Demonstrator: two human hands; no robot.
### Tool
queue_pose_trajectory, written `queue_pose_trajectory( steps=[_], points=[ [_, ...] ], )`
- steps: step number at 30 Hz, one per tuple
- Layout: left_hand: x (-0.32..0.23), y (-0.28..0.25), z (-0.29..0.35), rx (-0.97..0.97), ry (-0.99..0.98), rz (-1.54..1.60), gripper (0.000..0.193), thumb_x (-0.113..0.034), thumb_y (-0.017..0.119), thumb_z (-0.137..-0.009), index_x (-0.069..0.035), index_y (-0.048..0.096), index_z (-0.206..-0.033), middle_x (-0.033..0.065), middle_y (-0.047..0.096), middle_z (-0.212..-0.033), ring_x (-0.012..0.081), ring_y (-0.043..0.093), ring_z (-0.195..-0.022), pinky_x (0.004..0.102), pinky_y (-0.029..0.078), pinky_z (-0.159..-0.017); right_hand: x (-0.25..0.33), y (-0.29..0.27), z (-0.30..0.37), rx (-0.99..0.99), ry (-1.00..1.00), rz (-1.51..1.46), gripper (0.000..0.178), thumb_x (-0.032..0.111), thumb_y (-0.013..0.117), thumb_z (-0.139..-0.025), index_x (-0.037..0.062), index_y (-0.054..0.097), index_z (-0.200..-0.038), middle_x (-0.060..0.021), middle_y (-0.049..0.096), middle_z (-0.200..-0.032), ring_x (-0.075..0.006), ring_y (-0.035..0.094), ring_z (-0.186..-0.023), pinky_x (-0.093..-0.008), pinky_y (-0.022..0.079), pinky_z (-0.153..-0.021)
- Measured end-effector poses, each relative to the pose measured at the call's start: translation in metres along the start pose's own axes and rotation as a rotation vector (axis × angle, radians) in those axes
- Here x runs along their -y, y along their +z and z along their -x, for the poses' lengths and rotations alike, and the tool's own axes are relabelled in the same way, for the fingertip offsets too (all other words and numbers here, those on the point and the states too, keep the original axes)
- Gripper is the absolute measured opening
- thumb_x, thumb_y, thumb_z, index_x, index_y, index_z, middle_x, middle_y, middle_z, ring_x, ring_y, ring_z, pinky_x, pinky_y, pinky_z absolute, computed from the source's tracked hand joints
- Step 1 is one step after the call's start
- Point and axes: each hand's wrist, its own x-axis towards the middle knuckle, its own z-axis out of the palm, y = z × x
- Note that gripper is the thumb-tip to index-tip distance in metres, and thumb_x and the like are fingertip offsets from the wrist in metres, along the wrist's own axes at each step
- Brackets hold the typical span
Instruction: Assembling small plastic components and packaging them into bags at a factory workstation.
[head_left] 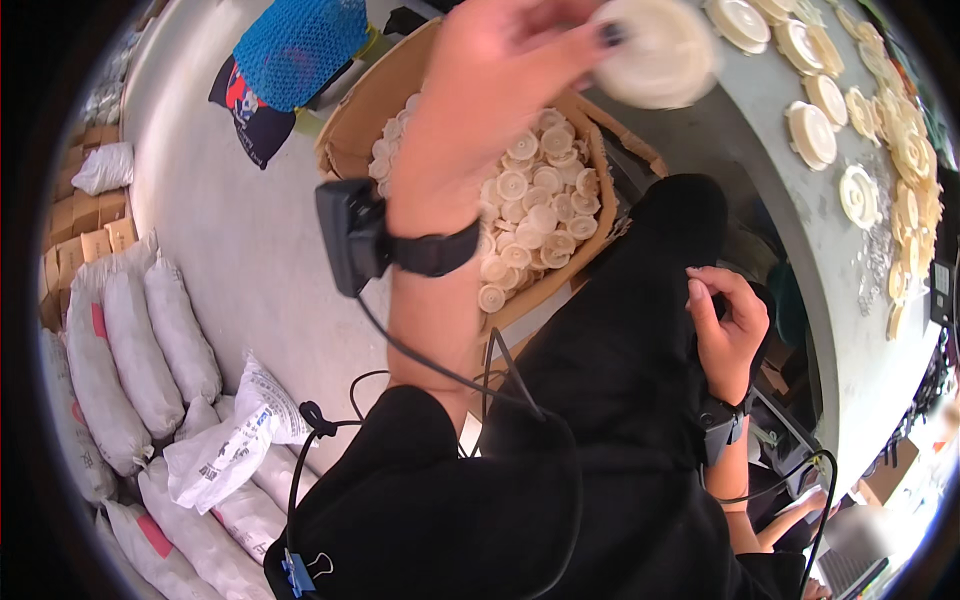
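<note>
A round cream disc [660,55], blurred, is held by its edge in the left hand [500,60]. Similar loose discs [858,195] lie scattered and heaped on the tabletop [760,120]; more discs [540,215] lie jumbled inside the carton's walls [548,292].

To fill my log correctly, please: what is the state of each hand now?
Left hand: closed, holding a round cream disc.
Right hand: loosely curled closed; no held thing visible.
</note>
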Motion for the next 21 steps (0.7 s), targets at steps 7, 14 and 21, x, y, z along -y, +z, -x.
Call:
queue_pose_trajectory(
  steps=[7,14,21],
  points=[
    [0.019,0.103,-0.050,0.032,-0.033,-0.711,0.027,-0.012,0.057,-0.082,-0.002,0.056,-0.107,0.0170,0.058,-0.098,0.0342,0.058,-0.078,0.0371,0.047,-0.070,0.000,-0.022,0.010,-0.121,-0.047,-0.012,0.010,-0.003,0.063,-0.075,-0.0015,0.062,-0.085,-0.0048,0.058,-0.068,-0.0082,0.049,-0.055,-0.0190,0.038,-0.053],
    [0.039,0.088,-0.043,-0.285,0.063,-0.583,0.021,-0.013,0.057,-0.083,0.000,0.055,-0.099,0.0094,0.056,-0.086,0.0194,0.053,-0.071,0.0283,0.043,-0.060,-0.007,-0.029,0.014,-0.126,-0.071,-0.018,0.010,-0.001,0.064,-0.075,-0.0008,0.063,-0.086,-0.0046,0.059,-0.068,-0.0078,0.049,-0.053,-0.0194,0.038,-0.050],
    [0.200,0.009,0.076,-0.454,-0.251,-0.940,0.011,-0.011,0.058,-0.079,-0.002,0.057,-0.085,0.0107,0.059,-0.073,0.0266,0.057,-0.064,0.0343,0.045,-0.062,-0.025,-0.023,0.014,-0.074,0.042,-0.019,0.010,0.001,0.065,-0.075,0.0001,0.063,-0.085,-0.0048,0.060,-0.070,-0.0083,0.050,-0.054,-0.0193,0.039,-0.051]
  ],
)
